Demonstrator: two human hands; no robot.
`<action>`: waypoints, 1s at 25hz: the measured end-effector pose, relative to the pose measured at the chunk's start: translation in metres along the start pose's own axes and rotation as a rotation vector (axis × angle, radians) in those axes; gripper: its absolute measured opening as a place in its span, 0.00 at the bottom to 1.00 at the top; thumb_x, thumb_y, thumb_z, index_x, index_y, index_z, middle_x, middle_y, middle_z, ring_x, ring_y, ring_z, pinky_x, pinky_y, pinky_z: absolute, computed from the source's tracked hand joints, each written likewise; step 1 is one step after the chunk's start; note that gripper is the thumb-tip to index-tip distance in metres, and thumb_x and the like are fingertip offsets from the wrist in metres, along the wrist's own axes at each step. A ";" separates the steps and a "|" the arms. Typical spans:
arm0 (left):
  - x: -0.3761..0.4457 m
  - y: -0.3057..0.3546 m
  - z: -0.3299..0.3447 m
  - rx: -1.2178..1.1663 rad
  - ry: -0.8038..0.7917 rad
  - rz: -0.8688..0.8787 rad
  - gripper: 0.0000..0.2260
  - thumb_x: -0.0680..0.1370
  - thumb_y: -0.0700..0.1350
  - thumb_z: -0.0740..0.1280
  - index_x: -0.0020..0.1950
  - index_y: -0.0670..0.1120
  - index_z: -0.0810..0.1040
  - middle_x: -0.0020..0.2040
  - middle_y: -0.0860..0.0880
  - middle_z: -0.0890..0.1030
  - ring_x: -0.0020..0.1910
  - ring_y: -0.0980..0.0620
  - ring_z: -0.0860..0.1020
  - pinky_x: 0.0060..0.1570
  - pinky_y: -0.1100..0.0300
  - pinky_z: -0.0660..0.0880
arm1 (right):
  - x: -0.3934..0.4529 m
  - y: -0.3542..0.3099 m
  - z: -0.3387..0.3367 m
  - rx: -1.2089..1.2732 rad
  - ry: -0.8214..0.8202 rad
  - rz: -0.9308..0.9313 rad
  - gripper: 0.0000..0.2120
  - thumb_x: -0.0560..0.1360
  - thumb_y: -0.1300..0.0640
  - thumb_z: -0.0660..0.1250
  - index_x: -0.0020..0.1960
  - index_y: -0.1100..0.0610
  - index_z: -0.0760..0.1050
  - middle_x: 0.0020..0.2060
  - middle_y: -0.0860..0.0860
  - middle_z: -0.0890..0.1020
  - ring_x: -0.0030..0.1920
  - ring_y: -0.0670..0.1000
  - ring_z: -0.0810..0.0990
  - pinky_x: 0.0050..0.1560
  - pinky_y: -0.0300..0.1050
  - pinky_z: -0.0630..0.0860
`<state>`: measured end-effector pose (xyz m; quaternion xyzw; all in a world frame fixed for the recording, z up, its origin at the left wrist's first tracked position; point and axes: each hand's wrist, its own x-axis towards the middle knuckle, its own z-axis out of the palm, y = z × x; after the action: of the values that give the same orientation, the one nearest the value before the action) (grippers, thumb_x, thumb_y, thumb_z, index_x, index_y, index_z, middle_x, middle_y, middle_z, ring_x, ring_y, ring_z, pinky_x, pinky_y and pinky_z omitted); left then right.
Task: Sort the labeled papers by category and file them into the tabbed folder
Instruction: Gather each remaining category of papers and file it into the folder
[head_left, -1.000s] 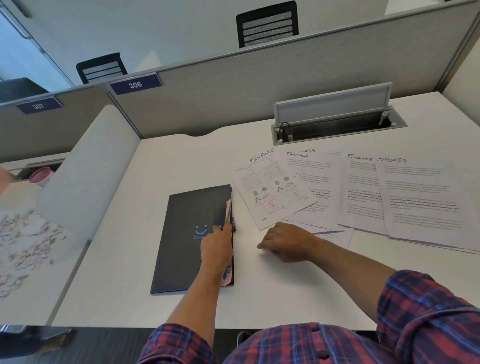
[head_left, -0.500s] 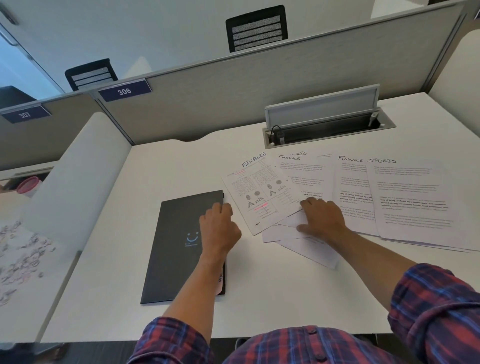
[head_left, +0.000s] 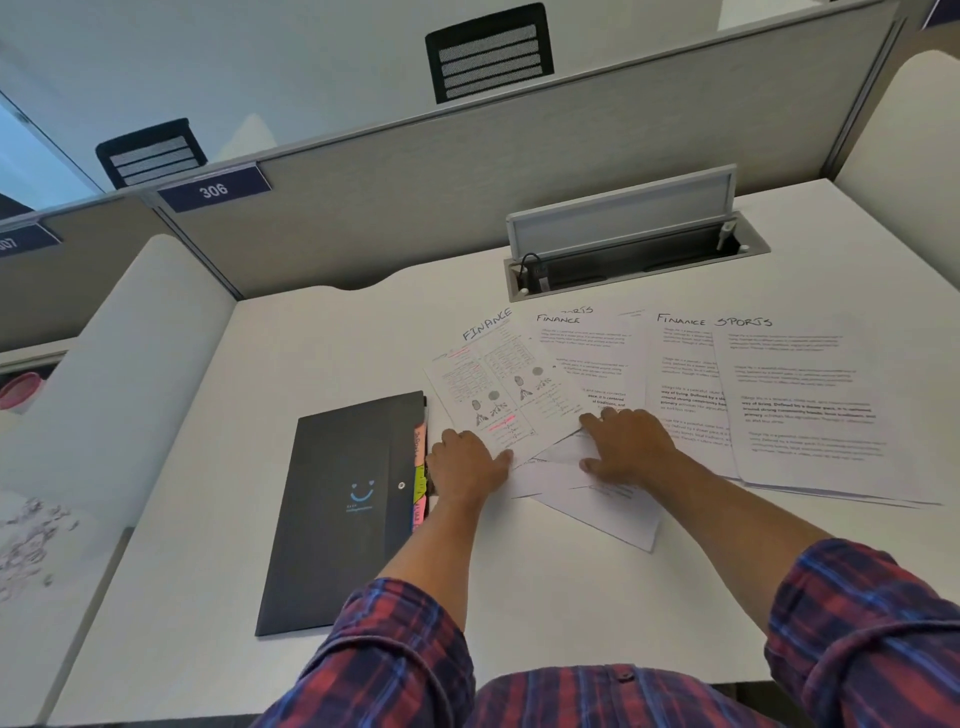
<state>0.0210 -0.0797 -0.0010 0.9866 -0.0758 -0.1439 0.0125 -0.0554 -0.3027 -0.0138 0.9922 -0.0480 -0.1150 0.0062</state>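
A closed black folder (head_left: 343, 514) lies on the white desk (head_left: 322, 353), coloured tabs (head_left: 420, 467) sticking out of its right edge. To its right, labelled papers are fanned out: a FINANCE sheet with charts (head_left: 493, 384), two more FINANCE sheets (head_left: 587, 353) (head_left: 680, 364) and a SPORTS sheet (head_left: 800, 395). More sheets (head_left: 597, 499) lie partly hidden under them. My left hand (head_left: 467, 462) rests on the chart sheet's lower left corner, just right of the tabs. My right hand (head_left: 628, 441) lies flat, fingers apart, on the overlapping sheets in the middle.
An open cable tray with a raised lid (head_left: 628, 249) sits in the desk behind the papers. Grey partitions (head_left: 467, 176) close off the back and both sides. Bare desk surface lies in front of the folder and papers.
My left hand has left the folder and moved right onto the corner of the chart FINANCE sheet. My right hand stays on the middle papers, shifted slightly.
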 end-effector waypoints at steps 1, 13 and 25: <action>0.003 0.002 -0.002 -0.075 -0.005 -0.040 0.32 0.76 0.67 0.63 0.66 0.41 0.72 0.63 0.42 0.74 0.61 0.41 0.76 0.58 0.49 0.73 | 0.000 0.001 0.001 -0.017 -0.003 -0.027 0.32 0.72 0.32 0.62 0.69 0.52 0.67 0.57 0.55 0.78 0.53 0.56 0.80 0.47 0.48 0.70; 0.017 0.018 -0.002 -0.811 0.050 -0.267 0.18 0.74 0.38 0.65 0.64 0.42 0.72 0.58 0.44 0.81 0.52 0.43 0.80 0.41 0.59 0.76 | 0.002 -0.002 0.017 -0.059 -0.061 -0.061 0.39 0.75 0.47 0.59 0.81 0.57 0.48 0.75 0.71 0.60 0.67 0.66 0.72 0.64 0.53 0.70; 0.014 -0.023 -0.026 -1.110 0.498 -0.497 0.12 0.71 0.36 0.58 0.49 0.49 0.74 0.45 0.50 0.80 0.44 0.45 0.79 0.40 0.55 0.79 | -0.006 0.005 0.012 -0.008 -0.008 0.026 0.30 0.81 0.61 0.53 0.81 0.58 0.51 0.70 0.61 0.73 0.58 0.59 0.79 0.48 0.50 0.77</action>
<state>0.0456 -0.0587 0.0188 0.8255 0.2449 0.0725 0.5033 -0.0641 -0.3074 -0.0238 0.9910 -0.0602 -0.1193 0.0115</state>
